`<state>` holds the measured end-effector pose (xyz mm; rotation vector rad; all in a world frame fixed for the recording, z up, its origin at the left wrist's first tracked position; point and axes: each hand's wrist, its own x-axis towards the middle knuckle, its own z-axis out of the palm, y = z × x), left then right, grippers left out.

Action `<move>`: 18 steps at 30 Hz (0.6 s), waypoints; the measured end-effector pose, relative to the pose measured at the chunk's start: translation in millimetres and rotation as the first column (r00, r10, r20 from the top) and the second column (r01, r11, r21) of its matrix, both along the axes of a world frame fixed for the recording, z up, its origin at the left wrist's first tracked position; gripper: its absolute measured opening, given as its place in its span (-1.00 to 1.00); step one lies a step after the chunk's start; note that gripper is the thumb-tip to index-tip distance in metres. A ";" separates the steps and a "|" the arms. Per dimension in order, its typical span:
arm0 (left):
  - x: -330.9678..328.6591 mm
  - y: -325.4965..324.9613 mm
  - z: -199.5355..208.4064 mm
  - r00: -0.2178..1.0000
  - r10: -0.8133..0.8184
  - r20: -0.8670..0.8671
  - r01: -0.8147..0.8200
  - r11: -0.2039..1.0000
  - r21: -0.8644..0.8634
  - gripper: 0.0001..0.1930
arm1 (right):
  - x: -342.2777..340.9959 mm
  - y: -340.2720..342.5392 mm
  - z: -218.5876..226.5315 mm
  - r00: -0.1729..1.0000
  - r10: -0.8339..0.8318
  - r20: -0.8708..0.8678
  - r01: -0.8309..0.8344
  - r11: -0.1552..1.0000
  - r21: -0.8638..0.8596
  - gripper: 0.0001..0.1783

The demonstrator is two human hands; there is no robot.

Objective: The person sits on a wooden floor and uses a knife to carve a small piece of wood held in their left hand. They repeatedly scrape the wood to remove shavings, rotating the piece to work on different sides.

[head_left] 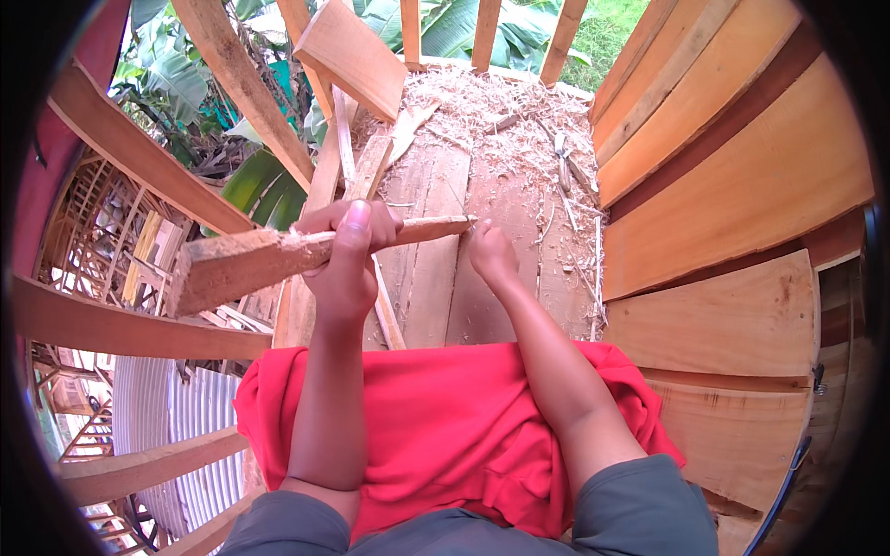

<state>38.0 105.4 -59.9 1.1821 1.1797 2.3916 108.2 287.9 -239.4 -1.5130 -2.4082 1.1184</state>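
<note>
My left hand is wrapped round a rough length of wood, thumb on top. Its thick, square-cut end juts out to the left, and the thinner end tapers to a point on the right. Close to that pointed tip is my right hand, its fingers curled closed. A thin dark sliver shows between the fist and the tip; what the fist holds is too small to make out. Red cloth lies over my lap under both forearms.
Pale shavings cover the far part of the plank floor. A wooden block stands tilted at the far left, above loose strips. Board walling rises on the right; spaced slats run along the left, with corrugated metal sheet beyond.
</note>
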 end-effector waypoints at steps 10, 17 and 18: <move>-4.6 -8.4 0.4 0.999 -0.009 -0.044 0.008 1.000 -0.017 -0.61 | -4.9 -9.4 47.9 0.967 0.249 -0.046 -0.251 0.966 -0.062 -0.33; -4.5 -3.8 2.0 0.993 -0.071 -0.089 0.074 0.997 0.030 -0.61 | -1.4 16.6 -14.5 0.989 0.104 -0.100 -0.100 0.994 0.041 -0.33; -9.5 -11.9 -3.7 0.990 -0.087 -0.114 0.085 0.996 -0.019 -0.61 | -7.6 3.3 14.9 0.971 0.207 -0.116 -0.208 0.978 0.004 -0.34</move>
